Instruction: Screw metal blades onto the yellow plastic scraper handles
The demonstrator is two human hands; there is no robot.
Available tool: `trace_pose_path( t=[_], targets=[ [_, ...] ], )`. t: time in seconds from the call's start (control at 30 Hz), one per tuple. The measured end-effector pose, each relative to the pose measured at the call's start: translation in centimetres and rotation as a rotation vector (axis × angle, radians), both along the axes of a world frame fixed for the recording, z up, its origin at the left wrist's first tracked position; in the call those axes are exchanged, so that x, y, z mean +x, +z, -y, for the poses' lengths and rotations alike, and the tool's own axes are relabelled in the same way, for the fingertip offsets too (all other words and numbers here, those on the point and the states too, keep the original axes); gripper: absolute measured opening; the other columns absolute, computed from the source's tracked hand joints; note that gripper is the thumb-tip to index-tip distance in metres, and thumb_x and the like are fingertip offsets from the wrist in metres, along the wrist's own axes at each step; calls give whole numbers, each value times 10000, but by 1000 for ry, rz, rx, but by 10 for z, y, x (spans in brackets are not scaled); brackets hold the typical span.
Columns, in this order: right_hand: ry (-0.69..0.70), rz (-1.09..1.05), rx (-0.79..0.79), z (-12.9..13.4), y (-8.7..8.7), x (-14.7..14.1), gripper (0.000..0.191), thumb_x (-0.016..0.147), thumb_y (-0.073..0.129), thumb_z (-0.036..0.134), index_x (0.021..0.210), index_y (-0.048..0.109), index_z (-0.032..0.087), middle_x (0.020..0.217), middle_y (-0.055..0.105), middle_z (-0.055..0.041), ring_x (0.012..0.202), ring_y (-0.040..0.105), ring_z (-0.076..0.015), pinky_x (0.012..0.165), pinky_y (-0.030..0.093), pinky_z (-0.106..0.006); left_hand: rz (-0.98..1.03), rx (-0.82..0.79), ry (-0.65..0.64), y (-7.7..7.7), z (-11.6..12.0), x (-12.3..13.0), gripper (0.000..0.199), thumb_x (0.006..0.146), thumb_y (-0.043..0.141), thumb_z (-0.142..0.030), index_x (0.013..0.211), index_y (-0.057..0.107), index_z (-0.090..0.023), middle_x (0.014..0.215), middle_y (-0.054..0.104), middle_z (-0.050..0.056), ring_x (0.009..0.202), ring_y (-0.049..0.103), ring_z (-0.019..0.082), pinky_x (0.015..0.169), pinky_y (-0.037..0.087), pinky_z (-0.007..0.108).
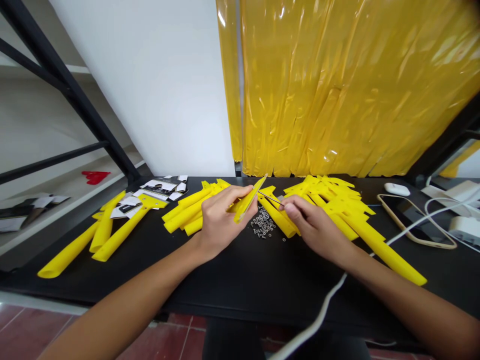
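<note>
My left hand grips a flat yellow plastic part, tilted up above the black table. My right hand pinches a thin metal screwdriver, its tip reaching toward that part. Just below my hands lies a small heap of metal screws or nuts. Long yellow plastic handles lie in piles on both sides: one pile by my left hand, another under and beyond my right hand, and a looser group further left. My fingers hide the contact point of the tip.
Printed cards lie at the table's back left. To the right are a phone in a gold-edged case, a white mouse and a white cable. A shiny yellow plastic sheet hangs behind the table.
</note>
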State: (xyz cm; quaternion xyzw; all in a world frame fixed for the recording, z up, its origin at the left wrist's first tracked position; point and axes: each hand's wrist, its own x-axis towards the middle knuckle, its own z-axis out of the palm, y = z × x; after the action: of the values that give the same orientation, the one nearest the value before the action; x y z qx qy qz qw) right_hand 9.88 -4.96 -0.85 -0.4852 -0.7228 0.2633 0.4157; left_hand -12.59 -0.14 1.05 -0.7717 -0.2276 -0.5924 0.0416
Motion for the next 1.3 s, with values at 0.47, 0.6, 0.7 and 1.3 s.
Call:
trace_pose_path(
  t=[0.47, 0.6, 0.7, 1.3],
  targets=[
    [22, -85, 14, 4, 0, -2, 229, 1033, 555, 471, 1038, 508, 247, 846, 569, -1, 754, 527, -177, 699, 432, -312, 9, 96, 55, 5, 5, -3, 175, 855, 796, -161, 995, 702, -210, 862, 793, 9, 671, 739, 135, 638, 624, 268],
    [70, -41, 31, 6, 3, -1, 353, 1091, 404, 471, 882, 558, 231, 783, 553, -5, 706, 512, -165, 684, 411, -316, 17, 112, 69, 5, 4, -4, 198, 846, 801, -145, 1000, 697, -214, 847, 786, 1, 648, 723, 125, 598, 606, 259],
    [29, -60, 24, 6, 5, -2, 298, 1073, 449, 495, 993, 589, 244, 833, 586, -13, 772, 546, -181, 710, 425, -318, -5, 117, 72, 5, 3, -6, 199, 853, 798, -155, 1014, 699, -217, 861, 789, 5, 658, 725, 126, 607, 611, 267],
    [43, -81, 2, 7, 4, -3, 381, 1082, 409, 504, 854, 539, 228, 786, 554, -11, 707, 514, -165, 668, 420, -316, -27, 150, 100, 5, 1, -7, 169, 856, 801, -176, 968, 683, -219, 816, 779, -7, 633, 721, 125, 572, 597, 256]
  ],
)
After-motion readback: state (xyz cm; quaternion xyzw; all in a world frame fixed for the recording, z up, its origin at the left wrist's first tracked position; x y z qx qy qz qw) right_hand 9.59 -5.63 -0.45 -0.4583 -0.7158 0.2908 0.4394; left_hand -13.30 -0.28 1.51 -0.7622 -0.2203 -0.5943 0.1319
